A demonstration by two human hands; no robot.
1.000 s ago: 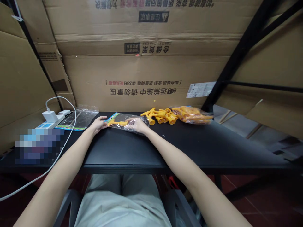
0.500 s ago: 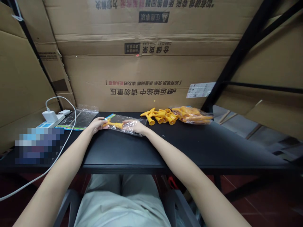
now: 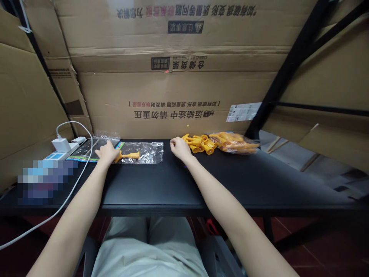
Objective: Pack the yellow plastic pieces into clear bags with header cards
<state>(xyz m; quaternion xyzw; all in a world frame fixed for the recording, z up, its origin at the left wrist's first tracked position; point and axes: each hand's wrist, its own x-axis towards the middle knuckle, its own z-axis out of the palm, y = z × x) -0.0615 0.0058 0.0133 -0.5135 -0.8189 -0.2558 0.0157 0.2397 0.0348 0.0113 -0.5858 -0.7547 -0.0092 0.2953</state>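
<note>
Cardboard cartons (image 3: 178, 88) w/ printed text wall off the far side. Black table (image 3: 173, 181) runs left to right in front of them. Far right on it: clear bag (image 3: 235, 141) stuffed w/ yellow plastic toys; just left of it a loose pile of yellow toys (image 3: 200, 142), touching the bag. Far left: stack of empty clear bags (image 3: 92, 145) w/ colourful header cards, then a white power strip (image 3: 62, 152) w/ charger and white cable (image 3: 72, 184) trailing off the near-left edge.

Centre-left: one clear bag (image 3: 144, 152) lying flat, a single yellow toy (image 3: 128, 156) inside, at its left end.

Left hand (image 3: 107, 152): palm down on that bag's left end, fingers curled loosely over toy and bag mouth, a light hold. Right hand (image 3: 179, 147): fingers bent, tips touching the left edge of the loose pile; can't tell if it grips one.
</note>
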